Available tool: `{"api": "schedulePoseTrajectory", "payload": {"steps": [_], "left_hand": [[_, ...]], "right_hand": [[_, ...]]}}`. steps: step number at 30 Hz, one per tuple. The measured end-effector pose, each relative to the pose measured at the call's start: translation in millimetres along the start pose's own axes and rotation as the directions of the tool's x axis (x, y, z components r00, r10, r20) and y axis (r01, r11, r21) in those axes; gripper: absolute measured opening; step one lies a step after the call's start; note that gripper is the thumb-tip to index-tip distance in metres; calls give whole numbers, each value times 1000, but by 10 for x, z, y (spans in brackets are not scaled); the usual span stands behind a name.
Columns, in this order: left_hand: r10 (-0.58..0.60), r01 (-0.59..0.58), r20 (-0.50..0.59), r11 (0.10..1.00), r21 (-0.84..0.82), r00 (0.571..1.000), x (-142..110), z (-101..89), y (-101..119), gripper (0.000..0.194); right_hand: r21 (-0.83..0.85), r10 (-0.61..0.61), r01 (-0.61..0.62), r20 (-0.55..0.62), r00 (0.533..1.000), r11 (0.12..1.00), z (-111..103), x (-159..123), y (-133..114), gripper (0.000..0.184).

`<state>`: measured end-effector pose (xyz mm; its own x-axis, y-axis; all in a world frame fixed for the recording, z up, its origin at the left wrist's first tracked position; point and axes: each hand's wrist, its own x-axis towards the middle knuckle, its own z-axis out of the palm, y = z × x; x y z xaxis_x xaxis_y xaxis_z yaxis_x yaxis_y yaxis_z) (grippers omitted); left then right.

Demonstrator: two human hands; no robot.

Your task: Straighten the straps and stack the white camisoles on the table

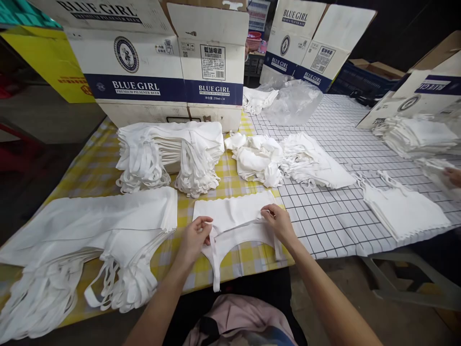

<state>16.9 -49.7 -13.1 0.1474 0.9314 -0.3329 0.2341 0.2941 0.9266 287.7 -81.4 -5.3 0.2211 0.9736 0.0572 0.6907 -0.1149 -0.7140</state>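
Observation:
A white strappy camisole (230,216) lies in front of me on the yellow checked cloth, its straps toward the table's front edge. My left hand (197,235) pinches its left side near a strap. On the right, my right hand (278,221) pinches the other side of its folded edge. One strap hangs down past the table edge. To the left, a neat stack of white camisoles (144,216) lies with its straps bunched toward me. Behind my hands stands another thick stack of white camisoles (169,134).
Crumpled white garments (257,156) and a white pile (313,161) lie beyond my right hand. A large beer carton (151,62) stands at the back. Farther right are a flat white stack (403,206) and another person's hand (453,177). Clear plastic (295,101) lies behind.

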Motion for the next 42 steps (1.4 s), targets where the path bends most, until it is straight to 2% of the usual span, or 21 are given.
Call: {"api": "schedulePoseTrajectory", "payload": {"steps": [4, 9, 13, 17, 24, 28, 30, 32, 37, 42], "left_hand": [[0, 5, -95, 999, 47, 996, 232, 14, -16, 20], [-8, 14, -111, 999, 48, 994, 302, 38, -17, 18], [-43, 39, -94, 999, -37, 995, 302, 32, -15, 20], [-102, 95, -28, 976, -195, 994, 243, 25, 15, 26], [-143, 185, 128, 881, -435, 981, 21, 21, 175, 32], [-165, 277, 239, 764, -582, 957, -146, -43, 289, 37], [-170, 303, 262, 702, -645, 950, -259, -100, 331, 38], [-182, 309, 256, 686, -658, 949, -398, -166, 355, 38], [-217, 346, 275, 700, -625, 937, -798, -281, 279, 41], [-258, 419, 333, 635, -649, 907, -1053, -247, 65, 42]], "right_hand": [[5, 43, -43, -25, 999, 999, 117, 164, 69, 18], [26, 92, -91, -37, 995, 996, 189, 207, 115, 18], [69, 119, -116, -39, 992, 991, 193, 206, 137, 18], [153, 147, -141, -26, 989, 978, 167, 196, 154, 18], [359, 210, -200, 9, 978, 912, 89, 173, 163, 25], [471, 229, -228, 57, 972, 852, 32, 165, 157, 33], [512, 228, -235, 78, 971, 826, -24, 149, 149, 35], [561, 227, -245, 102, 968, 791, -105, 116, 143, 36], [710, 254, -339, 227, 940, 618, -395, -78, 145, 36], [694, 275, -451, 357, 893, 561, -694, -347, 173, 27]]}}
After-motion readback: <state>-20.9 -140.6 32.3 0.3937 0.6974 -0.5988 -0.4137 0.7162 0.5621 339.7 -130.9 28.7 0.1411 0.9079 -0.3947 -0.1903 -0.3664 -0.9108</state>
